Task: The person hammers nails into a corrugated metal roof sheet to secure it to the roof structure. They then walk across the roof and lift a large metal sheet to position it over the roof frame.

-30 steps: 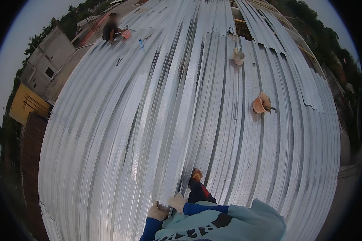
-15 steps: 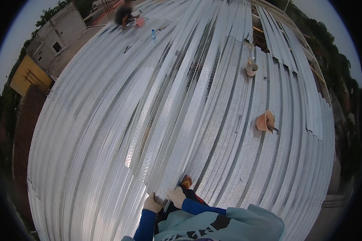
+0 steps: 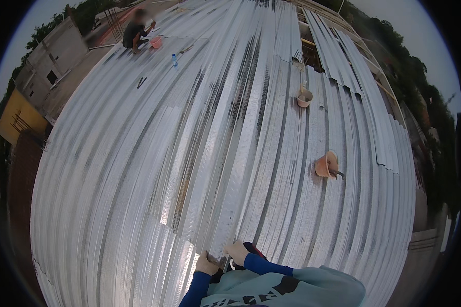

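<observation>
My left hand (image 3: 207, 263), in a pale glove, grips the near end of a long ribbed metal sheet (image 3: 223, 220). My right hand (image 3: 236, 253), also pale-gloved, is closed on the same sheet's right edge, a little higher. The sheet runs away from me over other silvery sheets (image 3: 107, 169), with narrow shadowed gaps along its left. A dark trouser leg with a red patch shows just beyond my right hand, mostly hidden behind it and my sleeve.
A co-worker (image 3: 135, 33) squats at the upper left by a pink bucket (image 3: 155, 43). Nearby lie a blue bottle (image 3: 174, 60) and dark tools (image 3: 141, 82). Two buckets (image 3: 327, 165) (image 3: 304, 100) stand at right. An opening (image 3: 309, 56) shows framing; buildings border the roof.
My hands and the sheet's end have shifted slightly right, and the gap to their left shows brighter. My foot is now largely hidden. The co-worker's arm is raised higher. The view has shifted.
</observation>
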{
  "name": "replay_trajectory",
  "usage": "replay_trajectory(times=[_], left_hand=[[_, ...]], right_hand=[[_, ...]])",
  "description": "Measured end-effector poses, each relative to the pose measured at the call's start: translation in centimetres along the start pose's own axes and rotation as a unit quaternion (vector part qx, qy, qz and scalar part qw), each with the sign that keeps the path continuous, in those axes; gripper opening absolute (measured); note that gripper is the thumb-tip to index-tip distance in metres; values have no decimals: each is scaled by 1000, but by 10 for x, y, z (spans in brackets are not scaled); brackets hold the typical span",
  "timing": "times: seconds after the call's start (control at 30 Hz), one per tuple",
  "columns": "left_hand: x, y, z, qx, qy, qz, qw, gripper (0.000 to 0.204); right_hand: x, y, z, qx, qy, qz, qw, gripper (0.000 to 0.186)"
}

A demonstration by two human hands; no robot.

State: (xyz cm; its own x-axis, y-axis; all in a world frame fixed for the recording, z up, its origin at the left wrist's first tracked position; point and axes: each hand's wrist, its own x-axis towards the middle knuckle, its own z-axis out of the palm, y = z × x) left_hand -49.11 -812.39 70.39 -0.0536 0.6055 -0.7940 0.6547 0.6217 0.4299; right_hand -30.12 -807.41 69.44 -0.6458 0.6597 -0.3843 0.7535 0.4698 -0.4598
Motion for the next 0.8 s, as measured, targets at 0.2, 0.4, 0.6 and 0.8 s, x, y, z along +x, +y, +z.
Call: replay_trajectory(times=[0.2, 0.4, 0.6, 0.8], left_hand=[[16, 60, -26, 65, 18, 46, 997, 37], [116, -4, -5, -149, 39, 66, 986, 33], [121, 88, -60, -779, -9, -289, 557, 31], [132, 156, -76, -757, -16, -237, 609, 34]], right_hand=[[27, 45, -8, 73, 92, 38, 992, 20], [66, 44, -73, 339, 135, 195, 910, 8], [90, 73, -123, 116, 64, 26, 991, 5], [119, 102, -108, 559, 168, 213, 784, 23]])
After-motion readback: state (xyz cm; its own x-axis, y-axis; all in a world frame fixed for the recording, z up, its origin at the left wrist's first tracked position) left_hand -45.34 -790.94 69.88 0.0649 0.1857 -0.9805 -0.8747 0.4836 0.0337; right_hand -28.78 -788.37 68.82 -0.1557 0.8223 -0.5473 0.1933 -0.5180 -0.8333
